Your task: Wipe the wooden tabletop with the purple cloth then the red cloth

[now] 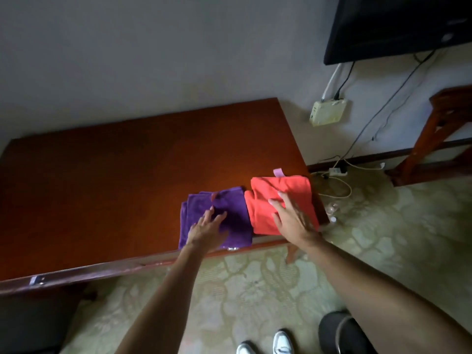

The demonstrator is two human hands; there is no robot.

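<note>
A folded purple cloth [235, 208] lies near the front right part of the reddish wooden tabletop [115, 187]. Right beside it, at the table's right end, lies a folded red cloth [265, 200] with a small pink tag at its far edge. My left hand [207, 228] rests flat on the purple cloth with fingers spread. My right hand [291, 215] lies flat on the red cloth, fingers apart. Neither hand has closed around its cloth.
The table stands against a pale wall. To its right, cables and a power strip [337, 171] lie on the patterned floor, with a wall box [328, 111] above. A wooden stand [434, 134] is at the far right, a dark screen [398, 24] above it.
</note>
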